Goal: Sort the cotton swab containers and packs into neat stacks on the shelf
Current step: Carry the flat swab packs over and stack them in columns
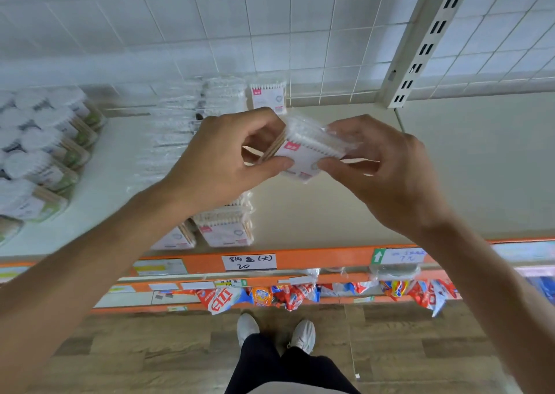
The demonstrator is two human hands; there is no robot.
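The left hand (pixel 222 159) and right hand (pixel 387 165) both pinched one swab pack (pixel 306 153) between thumb and fingers, holding it above the shelf (pixel 450 168). Below the left hand stood a stack of packs (pixel 225 228); beyond it lay clear packs (pixel 180 117). Far left sat round containers (pixel 39 147).

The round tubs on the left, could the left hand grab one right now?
Probably not right away. The left hand and the right hand both pinch a cotton swab pack. The round tubs stand in the open; nothing blocks them once the hand lets go.
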